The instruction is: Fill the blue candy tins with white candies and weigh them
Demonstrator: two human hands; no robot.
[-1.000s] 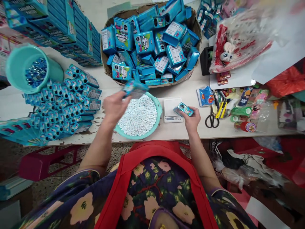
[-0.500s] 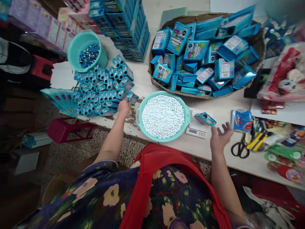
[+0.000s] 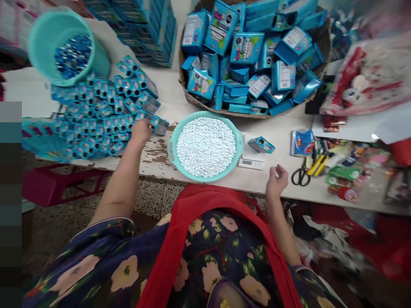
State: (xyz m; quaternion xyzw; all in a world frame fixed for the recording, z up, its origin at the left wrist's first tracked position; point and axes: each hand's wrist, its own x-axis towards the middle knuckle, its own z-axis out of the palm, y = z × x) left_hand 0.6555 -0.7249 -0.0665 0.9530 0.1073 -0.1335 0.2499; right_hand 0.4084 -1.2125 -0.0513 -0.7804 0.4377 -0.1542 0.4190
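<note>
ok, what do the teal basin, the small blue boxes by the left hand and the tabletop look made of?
Teal basin: looks like moulded plastic, smooth matte rim with a cut-out handle. Small blue boxes at the left hand: likely printed cardboard with a glossy coat, judging by folded edges and sheen. Tabletop: seems to be white-painted wood, with paint flaked to brown patches.

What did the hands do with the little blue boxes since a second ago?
The left hand carried its small box left and set it at the edge of the stacked boxes pile, where it now rests. The right hand let go of its box, now lying on the scale, and drew back empty. The bowl of white candies stayed put.
</note>
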